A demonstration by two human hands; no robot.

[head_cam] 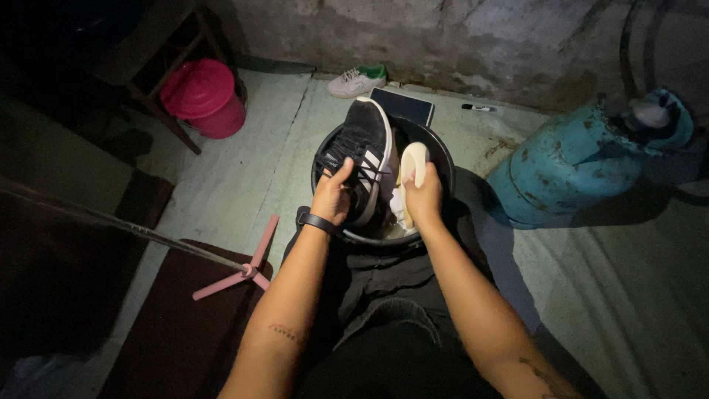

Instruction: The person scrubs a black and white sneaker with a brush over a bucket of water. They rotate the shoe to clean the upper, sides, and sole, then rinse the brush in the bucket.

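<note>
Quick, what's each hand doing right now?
Left hand: closed on the black sneaker.
Right hand: closed on a pale brush.

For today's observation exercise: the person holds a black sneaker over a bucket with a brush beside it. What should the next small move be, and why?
Probably press the pale brush in the right hand against the black sneaker: the left hand steadies it over the black bucket, brush alongside.
</note>
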